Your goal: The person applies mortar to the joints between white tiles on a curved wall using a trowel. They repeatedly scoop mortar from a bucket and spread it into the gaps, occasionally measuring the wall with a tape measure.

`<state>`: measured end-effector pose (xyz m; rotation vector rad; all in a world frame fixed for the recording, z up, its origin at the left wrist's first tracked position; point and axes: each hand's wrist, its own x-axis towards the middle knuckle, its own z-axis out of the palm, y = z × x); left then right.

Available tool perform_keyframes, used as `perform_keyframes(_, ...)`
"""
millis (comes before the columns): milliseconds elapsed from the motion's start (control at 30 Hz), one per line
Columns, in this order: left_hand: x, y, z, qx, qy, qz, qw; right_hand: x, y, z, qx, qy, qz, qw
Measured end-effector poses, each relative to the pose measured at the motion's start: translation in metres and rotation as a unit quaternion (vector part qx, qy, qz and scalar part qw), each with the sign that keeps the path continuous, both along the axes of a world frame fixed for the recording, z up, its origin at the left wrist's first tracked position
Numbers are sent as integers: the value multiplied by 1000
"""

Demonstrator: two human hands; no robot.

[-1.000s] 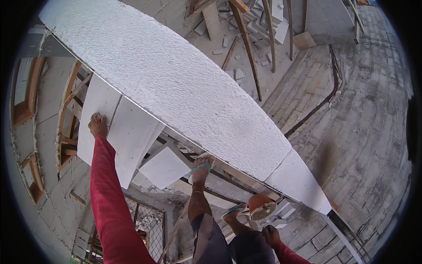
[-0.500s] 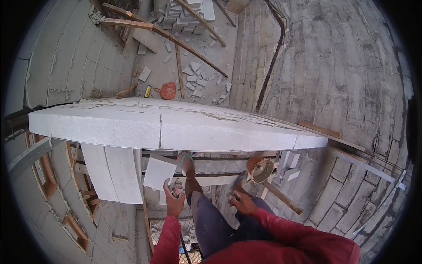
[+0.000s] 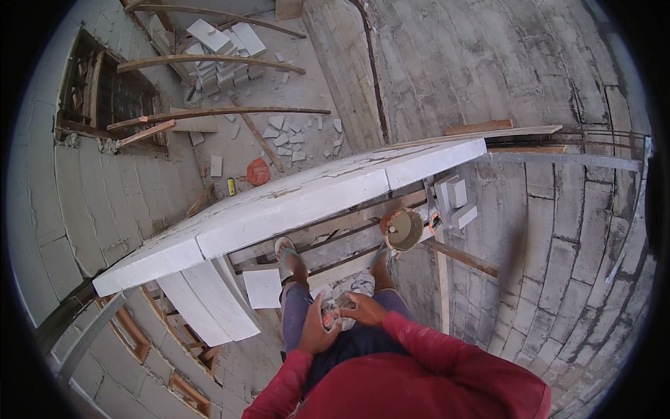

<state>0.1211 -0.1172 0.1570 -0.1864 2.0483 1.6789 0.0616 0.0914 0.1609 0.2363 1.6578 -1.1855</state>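
My left hand (image 3: 319, 331) is closed around a small dusty grey object with red on it (image 3: 329, 318); its kind is too small to tell. Close against it, my right hand (image 3: 364, 310) has its fingers curled in at the same spot, and what they grip is not clear. Both hands are in front of my body, above my knees. Ahead of them runs a wall top of white blocks (image 3: 293, 218). A loose white block (image 3: 263, 288) rests on the boards left of my feet. Beyond my right foot stands a bucket of grey mortar (image 3: 405, 229).
My sandalled feet stand on wooden planks (image 3: 328, 227) with gaps between them. Small white blocks (image 3: 457, 199) are stacked right of the bucket. Past the wall lie a block pile (image 3: 227, 56), broken pieces (image 3: 286, 136), an orange bag (image 3: 258, 171) and leaning timbers (image 3: 209, 64).
My hands have come together, the right moving in toward the left and its object. The view has turned, so the wall now slants up to the right.
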Motion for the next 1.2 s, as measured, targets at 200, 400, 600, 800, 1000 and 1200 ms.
perform_keyframes(200, -30, -1, 30, -82, 92, -130, 984, -10, 24, 48, -55, -31, -224, 972)
perform_keyframes(400, -56, -8, 54, -200, 57, -231, 950, -76, 178, 121, -81, 87, -525, 842)
perform_keyframes(600, -101, 81, 80, -147, -16, -267, 952, -81, 301, 154, -56, 316, -600, 733)
perform_keyframes(800, -140, 256, 97, -84, -72, -240, 964, -21, 317, 108, 63, 299, -535, 787)
perform_keyframes(1000, -130, 378, 106, -108, -167, -316, 928, 31, 352, 94, -9, 145, -607, 781)
perform_keyframes(1200, -117, 458, 126, -102, -208, -378, 896, 45, 409, 93, 85, 220, -530, 814)
